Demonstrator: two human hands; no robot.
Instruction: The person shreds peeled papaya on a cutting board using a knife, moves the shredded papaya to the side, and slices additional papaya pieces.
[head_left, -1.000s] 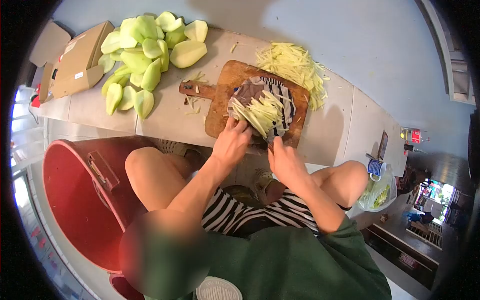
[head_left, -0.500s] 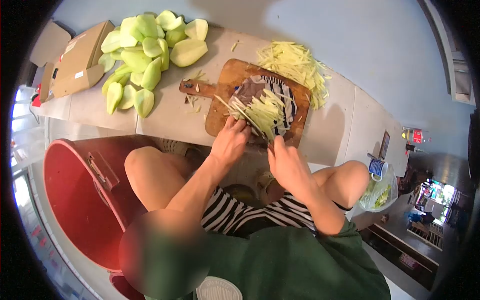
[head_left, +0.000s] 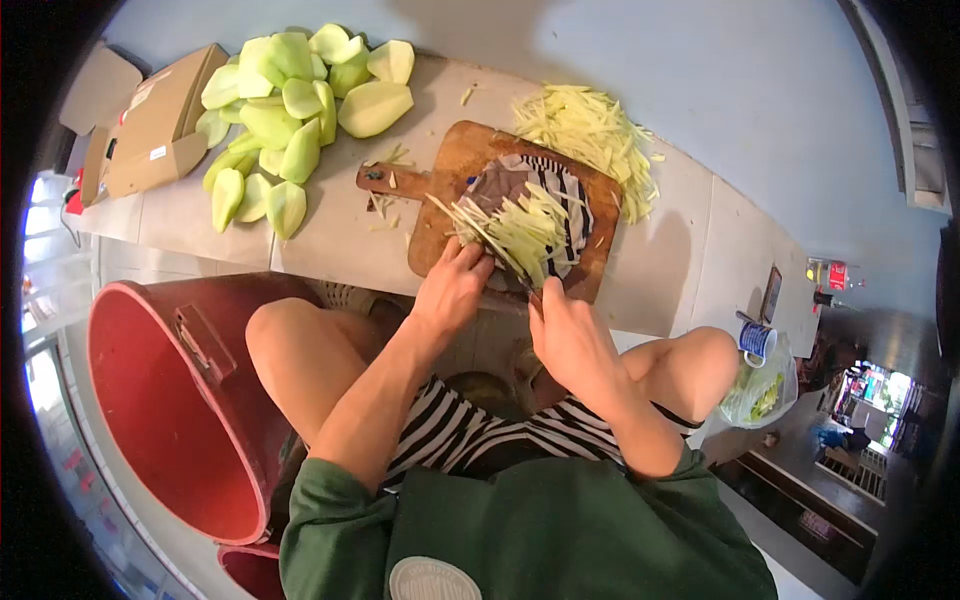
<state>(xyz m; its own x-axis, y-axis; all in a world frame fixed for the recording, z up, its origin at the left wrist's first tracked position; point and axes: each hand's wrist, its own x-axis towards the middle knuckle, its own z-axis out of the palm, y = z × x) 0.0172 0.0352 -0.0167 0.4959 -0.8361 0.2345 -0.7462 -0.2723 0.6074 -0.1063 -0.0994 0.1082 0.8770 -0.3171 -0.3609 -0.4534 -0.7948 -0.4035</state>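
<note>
My right hand (head_left: pixel 572 335) is wrapped round the handle of a knife (head_left: pixel 511 264), its blade slanting up and left across the near part of the cutting board (head_left: pixel 462 150). Beside the blade, the fingers of my left hand (head_left: pixel 452 288) are bent and pressed on a pale green piece of fruit, mostly hidden beneath them. Thin pale strips (head_left: pixel 532 225) lie heaped just beyond the knife. Under them a folded cloth (head_left: pixel 498 180), part brown-grey and part striped, covers the middle of the wooden board.
Peeled green fruit pieces (head_left: pixel 270 125) are piled at the back left, near a cardboard box (head_left: pixel 150 140). A larger heap of strips (head_left: pixel 590 130) sits behind the board. A red bin (head_left: pixel 165 400) stands at left; a blue-and-white mug (head_left: pixel 757 338) and plastic bag (head_left: pixel 760 395) are at right.
Both hands and the knife have shifted very slightly left and down in view. My left hand stays by the blade, and my left sleeve now shows more fully.
</note>
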